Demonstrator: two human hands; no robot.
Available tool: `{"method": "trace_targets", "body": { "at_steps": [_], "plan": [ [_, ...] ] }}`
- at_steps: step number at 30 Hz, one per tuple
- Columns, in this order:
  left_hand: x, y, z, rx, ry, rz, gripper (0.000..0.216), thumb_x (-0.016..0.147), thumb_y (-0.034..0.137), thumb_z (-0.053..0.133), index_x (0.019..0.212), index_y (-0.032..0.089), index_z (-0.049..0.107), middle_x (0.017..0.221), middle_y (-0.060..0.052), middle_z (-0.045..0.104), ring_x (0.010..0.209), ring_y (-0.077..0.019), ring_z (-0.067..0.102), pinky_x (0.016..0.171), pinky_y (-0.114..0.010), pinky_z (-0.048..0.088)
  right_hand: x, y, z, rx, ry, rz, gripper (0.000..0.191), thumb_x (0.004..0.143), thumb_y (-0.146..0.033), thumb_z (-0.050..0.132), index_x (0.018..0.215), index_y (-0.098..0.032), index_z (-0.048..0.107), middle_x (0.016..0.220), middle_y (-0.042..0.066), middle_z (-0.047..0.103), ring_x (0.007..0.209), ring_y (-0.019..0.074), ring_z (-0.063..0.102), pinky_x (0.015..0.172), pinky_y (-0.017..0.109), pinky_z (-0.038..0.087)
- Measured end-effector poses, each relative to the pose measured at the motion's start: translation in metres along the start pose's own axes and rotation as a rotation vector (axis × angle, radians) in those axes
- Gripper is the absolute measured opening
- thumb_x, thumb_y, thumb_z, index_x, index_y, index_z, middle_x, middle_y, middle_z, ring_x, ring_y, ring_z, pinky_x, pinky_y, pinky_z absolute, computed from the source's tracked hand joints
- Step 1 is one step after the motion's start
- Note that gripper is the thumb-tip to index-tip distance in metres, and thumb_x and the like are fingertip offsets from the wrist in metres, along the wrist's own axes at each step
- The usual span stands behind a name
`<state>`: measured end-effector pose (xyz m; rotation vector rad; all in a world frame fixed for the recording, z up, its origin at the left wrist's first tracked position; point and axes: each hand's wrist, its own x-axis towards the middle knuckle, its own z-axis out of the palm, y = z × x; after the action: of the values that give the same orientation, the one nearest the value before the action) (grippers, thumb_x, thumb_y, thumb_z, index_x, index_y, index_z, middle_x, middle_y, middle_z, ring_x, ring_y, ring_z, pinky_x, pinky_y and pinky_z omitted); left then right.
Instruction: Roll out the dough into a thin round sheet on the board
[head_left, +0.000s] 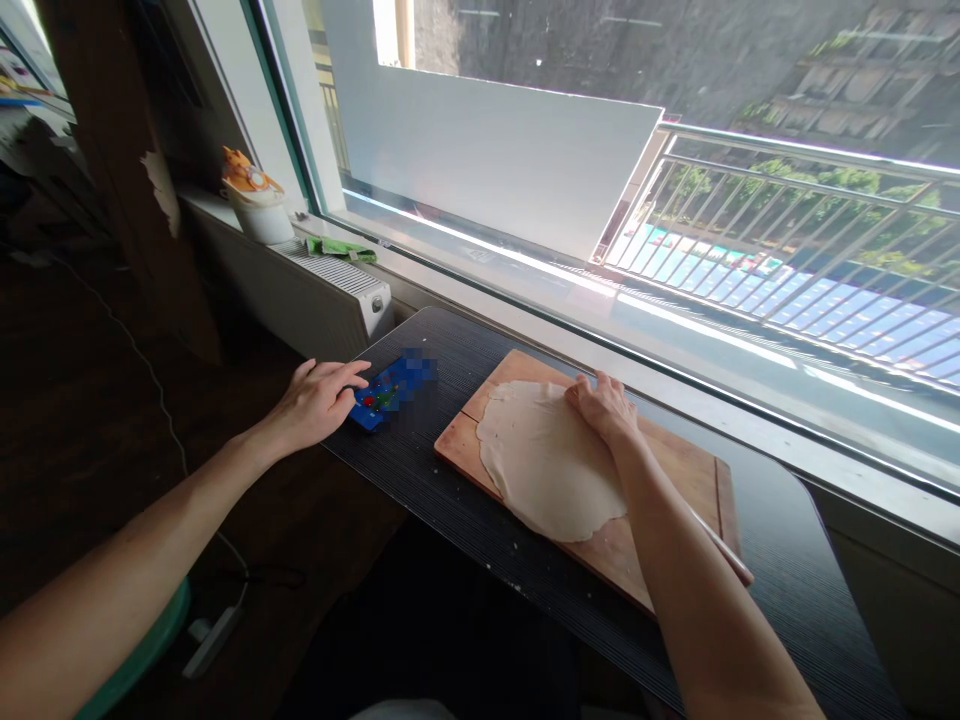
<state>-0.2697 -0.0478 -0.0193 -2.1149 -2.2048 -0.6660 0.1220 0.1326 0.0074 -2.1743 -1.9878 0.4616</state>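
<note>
A thin, uneven sheet of rolled dough (551, 465) lies across a wooden cutting board (461, 440) on the dark table. At the dough's far right edge is my right hand (604, 403), its fingers bent and closed over the edge. A slim rolling pin (726, 552) sticks out from behind my right forearm, its other end hidden. My left hand (319, 400) hovers with fingers stretched over the near left edge of a flat blue object (371, 410) with red and green marks, partly pixelated, perhaps a phone. Whether the fingertips touch it I cannot tell.
Small dough crumbs dot the dark table (420, 480). Beyond it runs a window sill (480, 300) with large glass. A white radiator (360, 285) stands at the left, with a green cloth (341, 248) and a white pot (262, 215). A power strip (214, 640) lies on the floor.
</note>
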Motion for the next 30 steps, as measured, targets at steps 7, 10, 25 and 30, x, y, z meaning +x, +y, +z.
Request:
{"method": "trace_targets", "body": {
  "at_steps": [7, 10, 25, 30],
  "plan": [
    [0.002, 0.001, 0.005, 0.008, -0.034, -0.002, 0.05, 0.088, 0.028, 0.035, 0.135, 0.021, 0.054, 0.117, -0.007, 0.075, 0.124, -0.0276, 0.059, 0.114, -0.057, 0.029, 0.004, 0.003, 0.004, -0.006, 0.021, -0.023, 0.053, 0.097, -0.05, 0.031, 0.137, -0.02, 0.049, 0.142, 0.018, 0.049, 0.132, 0.0334, 0.049, 0.11, 0.053, 0.035],
    [0.003, -0.001, 0.007, 0.014, -0.054, -0.009, 0.05, 0.089, 0.03, 0.035, 0.134, 0.02, 0.054, 0.119, -0.007, 0.074, 0.125, -0.0283, 0.058, 0.114, -0.058, 0.028, 0.003, 0.002, 0.003, 0.009, 0.013, -0.016, 0.056, 0.097, -0.051, 0.029, 0.138, -0.019, 0.048, 0.143, 0.019, 0.048, 0.131, 0.0351, 0.049, 0.109, 0.054, 0.035],
    [-0.001, 0.022, 0.014, 0.007, -0.077, 0.03, 0.048, 0.089, 0.026, 0.036, 0.131, 0.023, 0.059, 0.126, -0.008, 0.071, 0.127, -0.0269, 0.057, 0.118, -0.058, 0.024, -0.002, -0.002, -0.002, 0.053, -0.002, 0.007, 0.054, 0.095, -0.048, 0.03, 0.136, -0.019, 0.049, 0.142, 0.017, 0.048, 0.13, 0.0342, 0.05, 0.111, 0.052, 0.033],
    [-0.006, 0.03, 0.01, 0.002, -0.093, 0.043, 0.047, 0.089, 0.026, 0.036, 0.13, 0.024, 0.058, 0.123, -0.007, 0.072, 0.127, -0.027, 0.057, 0.118, -0.06, 0.022, -0.002, -0.001, -0.002, 0.055, 0.0, 0.004, 0.051, 0.096, -0.049, 0.029, 0.133, -0.021, 0.051, 0.142, 0.016, 0.048, 0.13, 0.0332, 0.05, 0.112, 0.052, 0.033]
  ]
}}
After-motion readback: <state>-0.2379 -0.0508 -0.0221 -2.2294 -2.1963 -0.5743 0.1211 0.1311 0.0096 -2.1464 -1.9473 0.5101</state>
